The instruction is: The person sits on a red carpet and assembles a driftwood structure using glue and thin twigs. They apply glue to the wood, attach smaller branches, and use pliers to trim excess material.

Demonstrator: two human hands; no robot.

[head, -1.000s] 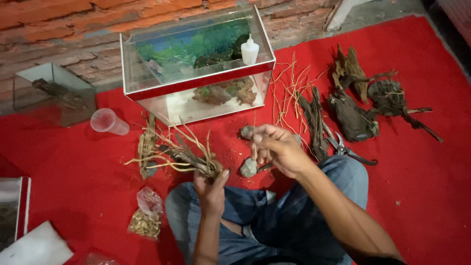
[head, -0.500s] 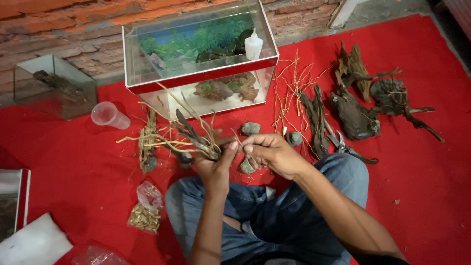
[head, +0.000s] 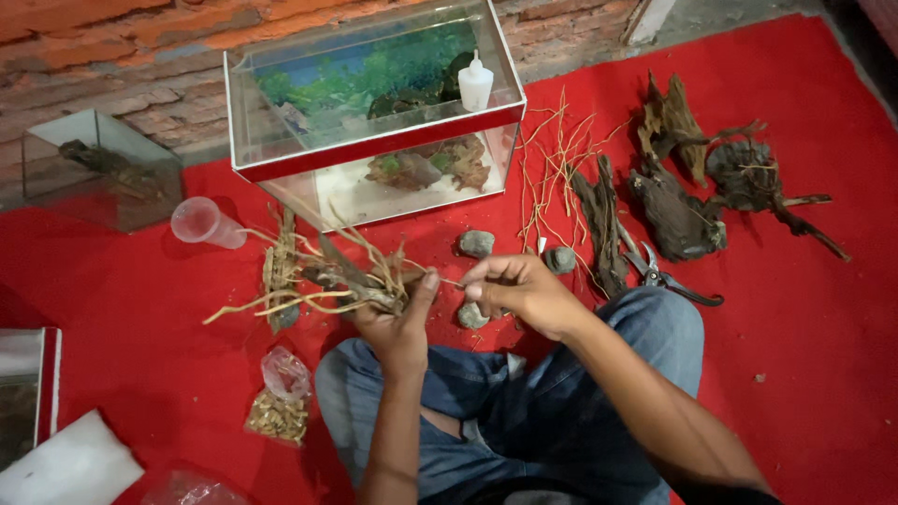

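The left hand (head: 398,323) grips a branched driftwood root (head: 351,281) above the knees; the right hand (head: 519,290) pinches one thin twig tip. Grey stones (head: 475,243), pruning shears (head: 655,271) and a glass aquarium (head: 374,150) lie just beyond on the red carpet (head: 140,309)

Your left hand (head: 398,323) grips the root cluster (head: 337,281); your right hand (head: 519,292) pinches a thin twig (head: 447,280) beside it.

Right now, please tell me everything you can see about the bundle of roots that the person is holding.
The root bundle is a dark woody core with thin, pale tan branches that spread left and upward. It looks dry and stiff. The left hand grips its right end and holds it above the red carpet. The right hand pinches one thin twig at that end.
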